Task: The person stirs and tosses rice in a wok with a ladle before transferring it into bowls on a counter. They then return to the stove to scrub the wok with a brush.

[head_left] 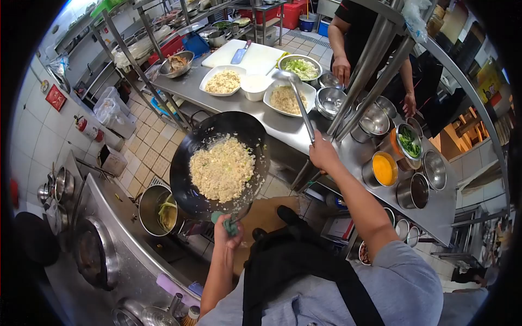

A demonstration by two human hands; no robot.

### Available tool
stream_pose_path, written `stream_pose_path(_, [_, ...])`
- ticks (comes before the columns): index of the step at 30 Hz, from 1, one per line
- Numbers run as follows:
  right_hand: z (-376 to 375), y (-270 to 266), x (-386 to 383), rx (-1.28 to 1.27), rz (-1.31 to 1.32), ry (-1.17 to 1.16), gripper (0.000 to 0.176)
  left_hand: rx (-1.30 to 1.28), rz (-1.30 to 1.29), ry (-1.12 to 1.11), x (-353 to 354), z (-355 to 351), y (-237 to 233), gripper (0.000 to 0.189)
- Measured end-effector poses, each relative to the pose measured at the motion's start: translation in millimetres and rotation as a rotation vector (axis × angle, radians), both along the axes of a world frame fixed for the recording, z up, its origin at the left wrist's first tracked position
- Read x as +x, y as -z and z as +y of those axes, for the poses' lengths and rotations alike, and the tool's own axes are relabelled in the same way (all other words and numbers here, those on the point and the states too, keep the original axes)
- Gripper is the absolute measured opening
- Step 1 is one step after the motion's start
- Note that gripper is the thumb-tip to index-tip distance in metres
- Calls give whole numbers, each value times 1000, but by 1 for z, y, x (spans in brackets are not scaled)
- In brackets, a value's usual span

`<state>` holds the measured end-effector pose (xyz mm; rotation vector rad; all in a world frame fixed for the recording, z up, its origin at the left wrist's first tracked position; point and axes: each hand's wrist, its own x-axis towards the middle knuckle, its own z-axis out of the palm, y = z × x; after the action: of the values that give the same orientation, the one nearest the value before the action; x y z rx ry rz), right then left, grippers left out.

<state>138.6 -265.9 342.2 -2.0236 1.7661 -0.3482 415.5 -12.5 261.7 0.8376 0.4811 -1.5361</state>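
My left hand (222, 234) is closed around the handle of a black wok (182, 185), with a green cloth (225, 221) at the grip. Fried rice (223, 168) with bits of egg and green fills the wok, which is held up between stove and counter. My right hand (324, 155) grips the long handle of a metal ladle (304, 111). The ladle's head is over a white square bowl (310, 93) of fried rice. Left of it stand a white tub (254, 92) and another white bowl (205, 88) heaped with fried rice.
A co-worker's hand (341, 70) is across the steel counter (299, 133), near metal bowls (329, 101). Upright steel posts (359, 103) rise from the counter. A knife (240, 52) lies on a white cutting board (215, 55). The stove (122, 239) and a pot (144, 209) are on the left.
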Motion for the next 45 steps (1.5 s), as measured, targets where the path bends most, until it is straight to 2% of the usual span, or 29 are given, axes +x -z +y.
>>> stream_pose_path(1, [9,1,10,7,2,-5,41,7,2,-5,6,-1,4,10])
stream_pose_path(3, [38,9,26,-24,-335,8,38,28,-4,-40,17,-12,2,10])
stream_pose_path(5, [77,49,47,137,-499,-37,35,67,101,-95,34,-22,13,13])
stream_pose_path(7, [139,78,63,314,-562,-102,29,82,79,-151,40,-36,-5,14])
stream_pose_path(9, [169,99,65,242,-597,-326,30,44,45,-177,55,-53,-4,14])
stream_pose_path(10, [163,103,68,246,-596,-355,30,5,14,-200,65,-63,-1,14])
stream_pose_path(12, [156,94,77,206,-402,-384,35,-2,-24,-228,97,-93,21,12])
stream_pose_path(15, [140,74,78,225,-341,-400,38,5,-25,-329,100,-109,22,11])
stream_pose_path(16, [133,72,65,290,-267,-403,36,-35,-10,-300,86,-86,28,11])
stream_pose_path(17, [134,69,46,191,-294,-412,35,-73,3,-273,65,-47,41,11])
stream_pose_path(18, [133,62,28,85,-324,-420,33,-23,-140,-209,34,-11,28,10])
stream_pose_path(19, [129,50,13,134,-268,-401,33,32,-282,-143,4,20,2,10])
stream_pose_path(21, [126,29,0,189,-208,-384,32,95,-190,-164,-23,44,-16,9])
stream_pose_path(24, [106,7,14,206,-208,-421,29,-42,-99,-195,22,2,4,10])
stream_pose_path(25, [101,-8,27,195,-209,-427,29,-91,15,-233,47,-23,16,10])
stream_pose_path(26, [103,-27,40,172,-287,-437,29,-58,8,-218,66,-46,17,10])
stream_pose_path(28, [99,-43,58,155,-434,-469,40,-106,-60,-269,88,-80,-3,11])
stream_pose_path(29, [98,-52,66,244,-453,-428,45,-86,-52,-274,100,-90,-1,10])
stream_pose_path(31, [104,-71,81,262,-463,-381,49,-39,-101,-281,100,-91,-23,11])
stream_pose_path(33, [108,-69,90,273,-447,-405,52,-130,-270,-164,80,-62,-9,13])
stream_pose_path(34, [113,-62,94,162,-388,-428,53,-37,-317,-241,55,-47,-14,12])
stream_pose_path(35, [120,-52,97,53,-327,-446,54,-24,-426,-243,36,-29,19,12])
stream_pose_path(36, [125,-14,101,-102,-343,-492,57,-17,-465,-239,18,-15,23,13])
stream_pose_path(37, [134,9,103,9,-242,-538,59,-17,-463,-251,10,-5,29,13])
stream_pose_path(39, [162,-21,130,759,-532,-329,50,16,-460,-142,4,6,33,12])
stream_pose_path(40, [159,-18,132,768,-526,-334,50,41,-408,-173,11,5,34,11])
stream_pose_path(42, [150,-7,125,1527,-1039,-100,38,103,-287,-106,31,2,34,10])
stream_pose_path(43, [150,-5,117,1535,-1032,-94,38,110,-218,-63,38,3,34,10])
stream_pose_path(45, [154,-3,91,1757,-1097,21,11,130,-116,-21,37,21,56,12])
